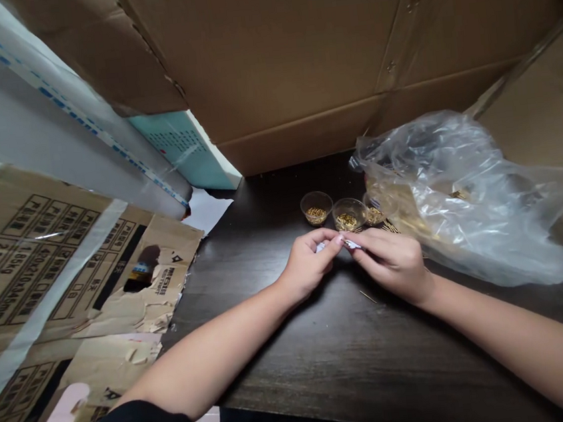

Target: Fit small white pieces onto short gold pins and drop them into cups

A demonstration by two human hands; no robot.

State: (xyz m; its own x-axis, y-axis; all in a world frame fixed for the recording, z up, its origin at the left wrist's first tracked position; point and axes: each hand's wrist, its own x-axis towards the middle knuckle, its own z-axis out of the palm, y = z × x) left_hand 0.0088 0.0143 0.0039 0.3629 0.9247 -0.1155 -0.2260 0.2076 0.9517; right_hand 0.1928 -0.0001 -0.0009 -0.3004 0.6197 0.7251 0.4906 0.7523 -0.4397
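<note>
- L cardboard: printed table, slanted; wts "2.25kg" + what looks like "1.85kg", then a dims line, approx "420x210x...mm", last no. unclear.
- Same board: Chinese chars down the table rows, "产品" prob. starting some; rest too blurry.
- Same board, near torn edge: blk logo w/ bold Chinese chars + tiny Latin caps, can't confirm spelling.
- Lwr cardboard: similar table print, illegible.
- Teal book: rows of small dk chars + red mark, too sm. to read.
- Wall strip: blue print, unreadable.
- Label in cardboard hole: blue/yellow, illegible.
</note>
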